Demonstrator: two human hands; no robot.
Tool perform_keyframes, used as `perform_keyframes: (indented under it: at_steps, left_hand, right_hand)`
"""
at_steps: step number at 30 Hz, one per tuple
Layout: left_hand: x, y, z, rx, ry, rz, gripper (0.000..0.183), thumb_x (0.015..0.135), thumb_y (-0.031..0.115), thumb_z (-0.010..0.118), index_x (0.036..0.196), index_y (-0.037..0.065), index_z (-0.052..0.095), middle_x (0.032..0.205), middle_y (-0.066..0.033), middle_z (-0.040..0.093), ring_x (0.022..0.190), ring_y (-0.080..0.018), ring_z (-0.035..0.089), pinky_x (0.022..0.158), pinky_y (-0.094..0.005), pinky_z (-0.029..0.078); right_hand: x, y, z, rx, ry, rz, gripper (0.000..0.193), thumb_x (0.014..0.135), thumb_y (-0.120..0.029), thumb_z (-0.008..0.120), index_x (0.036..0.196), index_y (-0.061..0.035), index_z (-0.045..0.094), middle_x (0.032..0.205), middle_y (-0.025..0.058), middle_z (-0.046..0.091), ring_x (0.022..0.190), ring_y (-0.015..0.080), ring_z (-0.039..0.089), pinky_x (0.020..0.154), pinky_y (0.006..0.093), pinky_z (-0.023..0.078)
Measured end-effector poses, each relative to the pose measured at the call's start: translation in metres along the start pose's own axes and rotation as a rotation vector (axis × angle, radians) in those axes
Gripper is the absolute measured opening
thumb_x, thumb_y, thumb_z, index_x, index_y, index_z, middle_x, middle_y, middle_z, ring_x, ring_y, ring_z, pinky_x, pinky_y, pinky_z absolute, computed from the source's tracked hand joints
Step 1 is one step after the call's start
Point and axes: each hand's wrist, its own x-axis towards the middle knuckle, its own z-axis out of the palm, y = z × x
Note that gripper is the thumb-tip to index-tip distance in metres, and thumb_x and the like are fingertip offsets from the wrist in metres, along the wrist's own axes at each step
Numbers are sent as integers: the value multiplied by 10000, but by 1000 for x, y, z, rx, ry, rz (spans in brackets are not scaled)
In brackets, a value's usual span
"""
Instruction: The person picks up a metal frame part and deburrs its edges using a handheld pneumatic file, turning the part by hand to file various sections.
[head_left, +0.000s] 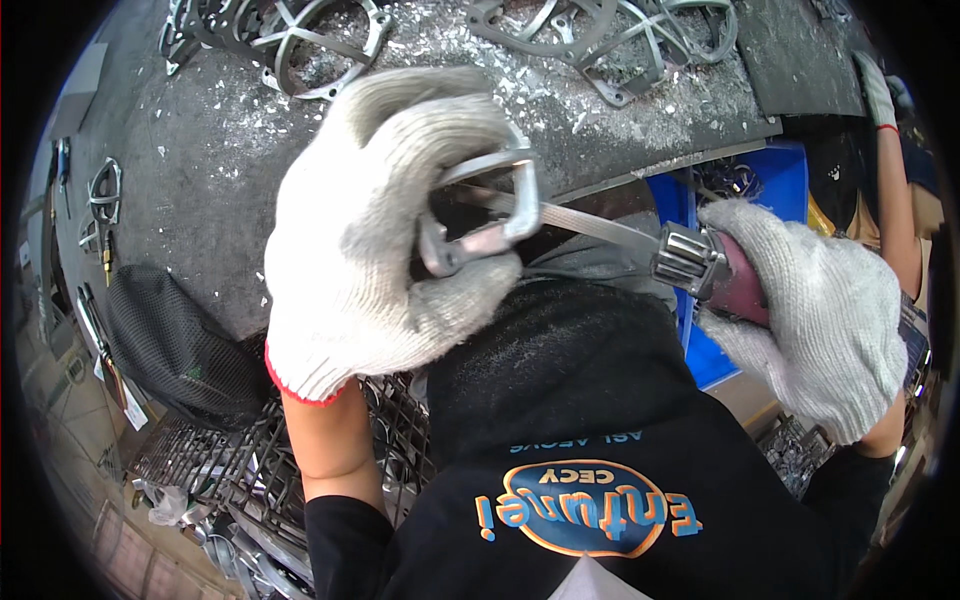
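Note:
My left hand (360, 220), in a white knit glove with a red cuff, is wrapped round a small silver cast-metal frame (525, 190) and holds it tilted above my lap. In my right hand (825, 310), also gloved, is a power file (690, 262) with a ribbed metal collar and a dark reddish grip. Its flat file blade (600, 226) points left and passes into the frame's opening. The blade's far end is blurred and partly hidden by the frame, so I cannot tell exactly where it touches.
Several similar metal frames (335, 45) lie along the far side of the dark worktable (200, 215), among scattered shavings. A blue bin (790, 185) stands below its edge at right. Left are a black mesh cap (180, 345) and a wire basket (215, 465). Another person's gloved hand (877, 92) is at far right.

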Motion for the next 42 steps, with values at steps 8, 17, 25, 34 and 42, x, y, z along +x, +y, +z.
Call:
perform_keyframes:
  at_steps: [8,17,25,34,42]
  left_hand:
    - [11,23,-6,229,-106,-63,607,536,106,797,1131,64,687,1162,-167,655,1030,-378,675,872,-420,556]
    - [17,23,-8,242,-136,-70,648,537,85,797,1174,66,676,1172,-162,655,1013,-367,688,866,-426,568]
    - [4,19,-5,244,-63,-44,654,549,116,824,1187,72,686,1197,-165,659,1053,-372,682,892,-429,564]
    - [-68,17,34,248,315,-85,716,642,238,894,1281,46,634,1287,-189,552,1252,-472,561,1078,-624,444]
    - [-83,24,49,345,387,-152,514,498,161,889,996,126,764,1179,-125,584,1069,-479,641,854,-593,546]
  right_hand:
    - [21,-7,0,-11,-132,83,644,731,-276,853,1303,-135,592,941,116,719,809,310,724,721,413,562]
    - [20,8,16,-32,33,43,646,744,-286,849,1314,-128,591,956,108,721,810,300,723,716,394,563]
    - [20,8,19,138,-71,64,629,745,-323,843,1287,-128,591,839,113,715,762,330,722,689,407,561]
    - [31,-5,42,1045,-985,244,731,835,-553,764,1302,-35,544,675,74,668,568,199,682,555,329,524]
    - [23,-3,55,1113,-965,302,730,847,-438,795,1350,4,503,756,73,685,545,153,655,515,286,513]
